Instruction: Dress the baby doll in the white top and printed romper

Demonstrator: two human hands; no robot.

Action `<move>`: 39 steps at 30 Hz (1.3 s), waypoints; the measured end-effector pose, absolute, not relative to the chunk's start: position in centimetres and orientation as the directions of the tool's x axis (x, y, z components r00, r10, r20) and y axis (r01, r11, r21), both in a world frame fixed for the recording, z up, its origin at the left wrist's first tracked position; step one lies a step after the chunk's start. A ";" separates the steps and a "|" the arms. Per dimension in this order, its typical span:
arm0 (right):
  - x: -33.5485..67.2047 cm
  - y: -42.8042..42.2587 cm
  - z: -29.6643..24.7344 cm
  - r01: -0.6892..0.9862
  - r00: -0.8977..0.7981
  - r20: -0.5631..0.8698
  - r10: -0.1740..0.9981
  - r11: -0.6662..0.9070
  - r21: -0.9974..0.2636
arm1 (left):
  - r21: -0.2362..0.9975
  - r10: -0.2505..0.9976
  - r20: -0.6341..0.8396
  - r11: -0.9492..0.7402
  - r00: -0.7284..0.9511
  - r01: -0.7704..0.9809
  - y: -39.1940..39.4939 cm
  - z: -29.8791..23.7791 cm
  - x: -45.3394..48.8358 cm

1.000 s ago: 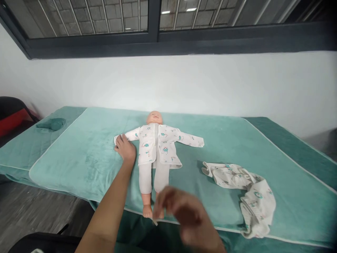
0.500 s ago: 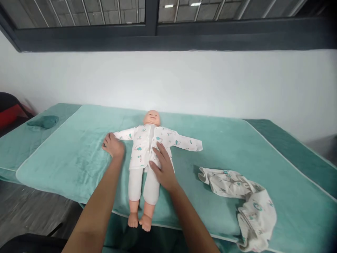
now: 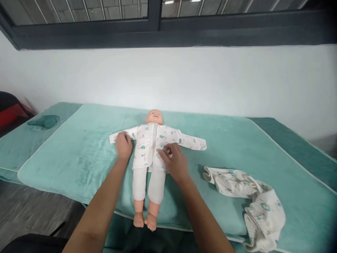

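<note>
A baby doll (image 3: 155, 116) lies on its back with its arms spread, wearing white trousers (image 3: 139, 182) and a white baby jacket (image 3: 143, 147) with green prints. The two front panels of the jacket lie side by side down its middle. My left hand (image 3: 123, 144) is closed over the sleeve on the left, and the cuff sticks out beyond my fingers. On the right front panel, near the lower chest, my right hand (image 3: 177, 161) has its thumb and fingers pinched together on the cloth. The sleeve on the right lies straight out and flat.
A crumpled printed garment (image 3: 263, 207) lies to the right, close to the front edge of the green padded bed (image 3: 79, 151). A small green cushion (image 3: 44, 121) is at the far left. Behind the bed rise a white wall (image 3: 168, 77) and a barred window.
My left hand has shifted from the cuff inward along the sleeve. My right hand, earlier spread flat on the jacket, has closed into a pinch. The view has shifted slightly.
</note>
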State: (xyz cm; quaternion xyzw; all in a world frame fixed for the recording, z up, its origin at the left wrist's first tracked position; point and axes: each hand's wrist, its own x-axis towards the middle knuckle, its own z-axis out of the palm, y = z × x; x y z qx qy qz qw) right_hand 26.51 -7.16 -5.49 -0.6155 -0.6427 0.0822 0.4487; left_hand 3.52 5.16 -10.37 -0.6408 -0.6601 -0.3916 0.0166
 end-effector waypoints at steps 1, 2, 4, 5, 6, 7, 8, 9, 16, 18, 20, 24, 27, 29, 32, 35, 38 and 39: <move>26.0 -6.7 -4.6 0.765 0.138 0.485 0.864 0.218 -0.606 | 0.500 0.837 0.516 -0.120 -0.183 0.857 5.2 -10.3 3.5; 25.5 -6.0 -3.8 0.801 0.131 0.483 0.866 0.194 -0.566 | 0.500 0.840 0.511 -0.117 -0.183 0.858 5.1 -10.3 3.5; 24.9 -4.1 -2.5 0.852 0.160 0.452 0.878 0.108 -0.512 | 0.489 0.841 0.511 -0.114 -0.179 0.865 5.1 -10.2 3.5; 24.7 -2.9 -1.9 0.867 0.181 0.417 0.891 0.056 -0.496 | 0.481 0.838 0.515 -0.111 -0.178 0.870 5.1 -10.1 3.5; 24.7 -1.6 -1.6 0.875 0.200 0.369 0.908 0.004 -0.483 | 0.472 0.835 0.521 -0.110 -0.177 0.875 5.1 -10.0 3.5; 24.9 -0.3 -1.3 0.880 0.206 0.315 0.926 -0.035 -0.474 | 0.461 0.831 0.529 -0.110 -0.174 0.880 5.0 -10.0 3.6; 25.1 0.9 -1.2 0.881 0.198 0.266 0.943 -0.053 -0.470 | 0.451 0.827 0.536 -0.111 -0.169 0.886 5.0 -9.9 3.6; 25.3 2.0 -1.0 0.881 0.177 0.229 0.957 -0.050 -0.470 | 0.442 0.825 0.541 -0.113 -0.164 0.890 5.0 -9.9 3.6; 24.9 5.4 0.2 0.851 0.033 0.253 0.967 0.105 -0.514 | 0.420 0.830 0.544 -0.143 -0.122 0.896 4.9 -9.9 3.7; 24.5 4.6 0.3 0.798 -0.009 0.302 0.953 0.189 -0.573 | 0.421 0.833 0.540 -0.147 -0.117 0.895 5.0 -9.9 3.6; 24.4 2.9 -0.2 0.716 -0.024 0.391 0.920 0.288 -0.636 | 0.422 0.839 0.530 -0.136 -0.123 0.896 5.1 -10.0 3.6; 24.9 -2.5 -3.0 0.645 0.093 0.519 0.850 0.346 -0.681 | 0.400 0.841 0.529 -0.133 -0.110 0.907 5.1 -10.1 3.5; 25.6 -7.1 -5.8 0.634 0.120 0.570 0.813 0.379 -0.674 | 0.362 0.858 0.512 -0.163 -0.050 0.918 4.8 -10.1 3.6; 26.2 -9.6 -7.6 0.656 0.071 0.604 0.794 0.419 -0.628 | 0.329 0.871 0.492 -0.197 0.011 0.924 4.5 -10.0 3.8; 27.0 -11.6 -9.3 0.700 -0.027 0.653 0.757 0.480 -0.528 | 0.255 0.871 0.477 -0.267 0.120 0.929 4.2 -10.0 4.1; 27.1 -11.9 -9.5 0.740 -0.083 0.656 0.750 0.488 -0.464 | 0.205 0.867 0.469 -0.295 0.170 0.933 4.2 -10.0 4.3; 26.5 -11.5 -8.9 0.748 -0.110 0.649 0.753 0.493 -0.444 | 0.216 0.873 0.463 -0.282 0.156 0.935 4.3 -10.0 4.3; 26.2 -11.5 -8.7 0.744 -0.112 0.648 0.754 0.496 -0.448 | 0.226 0.876 0.463 -0.269 0.140 0.936 4.3 -10.0 4.3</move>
